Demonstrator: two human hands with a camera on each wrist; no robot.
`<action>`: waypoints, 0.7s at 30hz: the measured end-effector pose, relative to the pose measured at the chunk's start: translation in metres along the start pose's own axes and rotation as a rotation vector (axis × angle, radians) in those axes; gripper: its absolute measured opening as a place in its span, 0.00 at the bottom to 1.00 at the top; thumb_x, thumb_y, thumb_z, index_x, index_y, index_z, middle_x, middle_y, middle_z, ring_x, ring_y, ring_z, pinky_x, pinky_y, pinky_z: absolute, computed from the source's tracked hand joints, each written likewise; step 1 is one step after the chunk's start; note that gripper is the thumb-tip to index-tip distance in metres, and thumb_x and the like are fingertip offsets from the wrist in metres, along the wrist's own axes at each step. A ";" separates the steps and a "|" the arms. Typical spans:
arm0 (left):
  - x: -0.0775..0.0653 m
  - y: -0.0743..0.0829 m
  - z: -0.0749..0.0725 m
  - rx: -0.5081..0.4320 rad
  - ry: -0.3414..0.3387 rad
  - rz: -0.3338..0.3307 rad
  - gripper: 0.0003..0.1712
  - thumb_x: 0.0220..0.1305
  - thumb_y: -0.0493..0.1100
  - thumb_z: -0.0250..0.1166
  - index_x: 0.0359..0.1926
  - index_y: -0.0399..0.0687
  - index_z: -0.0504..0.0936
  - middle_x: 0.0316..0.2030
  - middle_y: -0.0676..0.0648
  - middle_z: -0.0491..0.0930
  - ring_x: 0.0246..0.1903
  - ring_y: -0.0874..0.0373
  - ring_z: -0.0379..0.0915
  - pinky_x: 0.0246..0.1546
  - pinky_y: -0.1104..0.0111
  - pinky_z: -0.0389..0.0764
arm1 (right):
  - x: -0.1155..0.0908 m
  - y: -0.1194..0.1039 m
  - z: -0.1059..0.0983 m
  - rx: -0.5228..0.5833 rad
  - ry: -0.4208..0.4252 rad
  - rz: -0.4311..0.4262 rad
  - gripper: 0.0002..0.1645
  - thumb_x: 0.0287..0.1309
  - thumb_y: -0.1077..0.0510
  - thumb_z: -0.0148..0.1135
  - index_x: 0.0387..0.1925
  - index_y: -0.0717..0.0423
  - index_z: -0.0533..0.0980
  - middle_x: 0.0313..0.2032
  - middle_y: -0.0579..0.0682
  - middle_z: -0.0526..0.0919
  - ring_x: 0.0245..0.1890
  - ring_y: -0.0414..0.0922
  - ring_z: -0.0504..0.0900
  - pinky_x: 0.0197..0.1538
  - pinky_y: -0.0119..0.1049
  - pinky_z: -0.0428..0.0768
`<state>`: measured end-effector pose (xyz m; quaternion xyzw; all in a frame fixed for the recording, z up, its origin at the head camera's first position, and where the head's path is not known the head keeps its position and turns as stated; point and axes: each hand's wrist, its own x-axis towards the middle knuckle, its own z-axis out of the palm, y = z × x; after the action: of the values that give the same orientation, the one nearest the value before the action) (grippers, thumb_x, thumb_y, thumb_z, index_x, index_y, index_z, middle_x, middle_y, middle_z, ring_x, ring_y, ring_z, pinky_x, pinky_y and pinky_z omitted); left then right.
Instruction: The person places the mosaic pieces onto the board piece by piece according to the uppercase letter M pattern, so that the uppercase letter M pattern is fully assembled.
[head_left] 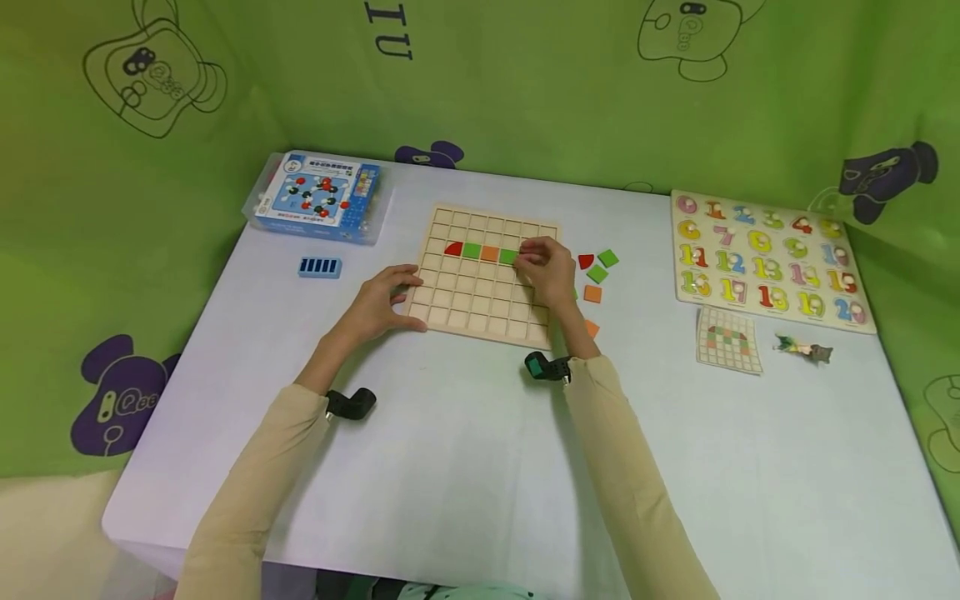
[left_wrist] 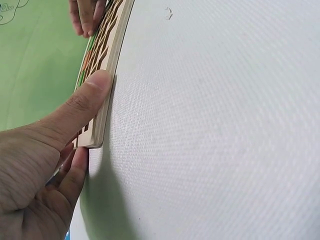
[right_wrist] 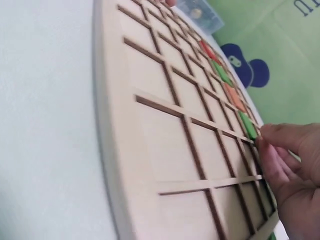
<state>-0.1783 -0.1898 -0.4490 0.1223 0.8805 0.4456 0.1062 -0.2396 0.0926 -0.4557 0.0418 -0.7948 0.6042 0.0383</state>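
A square wooden grid board [head_left: 480, 292] lies on the table. One of its rows holds a red quarter-round tile [head_left: 453, 248], a green tile [head_left: 471, 251], an orange tile [head_left: 490, 253] and a second green tile [head_left: 507, 257]. My left hand [head_left: 375, 304] grips the board's near left corner; in the left wrist view its thumb [left_wrist: 95, 85] lies along the front edge, with the fingers round the side. My right hand [head_left: 549, 271] reaches over the board's right side. Its thumb and forefinger pinch at the right end of the second green tile [right_wrist: 247, 125], partly covering it.
Loose red, green and orange tiles [head_left: 592, 294] lie right of the board. Farther right are a number puzzle board [head_left: 772, 258], a pattern card [head_left: 727, 340] and a small figurine [head_left: 804, 348]. A plastic box [head_left: 318, 196] and a blue slotted block [head_left: 320, 267] sit at the left.
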 end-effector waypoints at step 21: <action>-0.001 0.000 0.000 -0.017 0.002 -0.008 0.41 0.42 0.35 0.79 0.59 0.30 0.72 0.69 0.39 0.59 0.68 0.46 0.54 0.61 0.62 0.74 | -0.010 0.014 -0.085 -0.207 0.231 0.062 0.17 0.55 0.70 0.66 0.47 0.71 0.76 0.44 0.64 0.82 0.42 0.52 0.81 0.45 0.26 0.82</action>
<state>-0.1774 -0.1901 -0.4486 0.1173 0.8774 0.4526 0.1080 -0.2304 0.1790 -0.4478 -0.0566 -0.8440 0.5208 0.1148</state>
